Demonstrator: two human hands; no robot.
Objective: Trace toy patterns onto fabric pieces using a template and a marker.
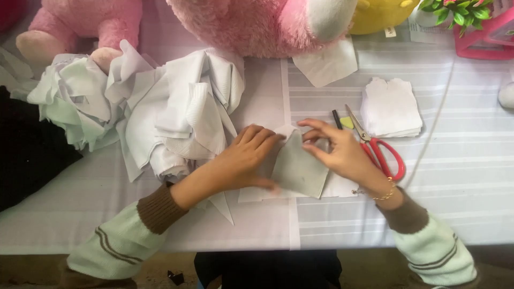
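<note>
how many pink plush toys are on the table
2. One pink plush toy sits at the top left behind the heap of white fabric; a larger one is at top centre. Both are cut off by the frame, so more may be hidden.

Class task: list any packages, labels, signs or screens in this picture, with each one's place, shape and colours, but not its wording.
Tag: small white rectangular label at the top edge, under the yellow plush toy.
Printed sheet: top right beside the pink box, white with grey print, mostly hidden.
No packages, signs or screens show.
</note>
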